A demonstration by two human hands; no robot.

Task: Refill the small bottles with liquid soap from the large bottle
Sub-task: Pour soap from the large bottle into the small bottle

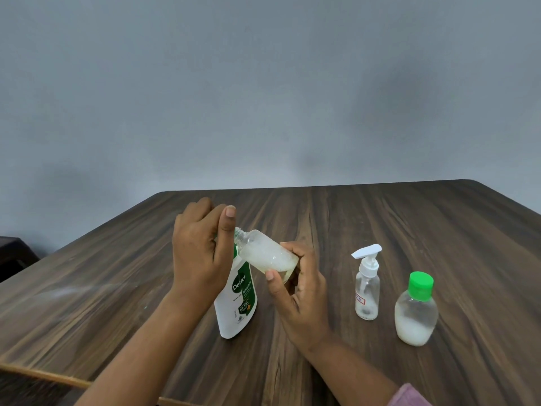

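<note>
White soap is seen in the open bottle (265,253), which is held tilted in the right grip (298,288), pinched near its base between thumb and fingers. Its bare neck is turned toward the top of the large bottle (238,300). That bottle stands upright on the bench (380,218), near the middle. Its top is covered by the left grip (202,253), whose fingers are curled over it with the thumb raised. The spout beneath is hidden, so it cannot be told whether soap is flowing.

The filling of the open bottle is judged to be under way, since it is only partly filled and its cap is not to be seen. To the right, well apart from the hands, the pump bottle (367,285) stands with its pump head fitted and only a trace at its bottom, and is judged not yet refilled. Beside it the capped bottle (416,315) is closed by a green cap and roughly a third filled; whether more is meant for it cannot be told.

The bench is of dark wood grain, with a paler edge strip at the near left. A plain grey-blue wall is seen behind, and a dark object (11,253) at the far left cannot be made out.
</note>
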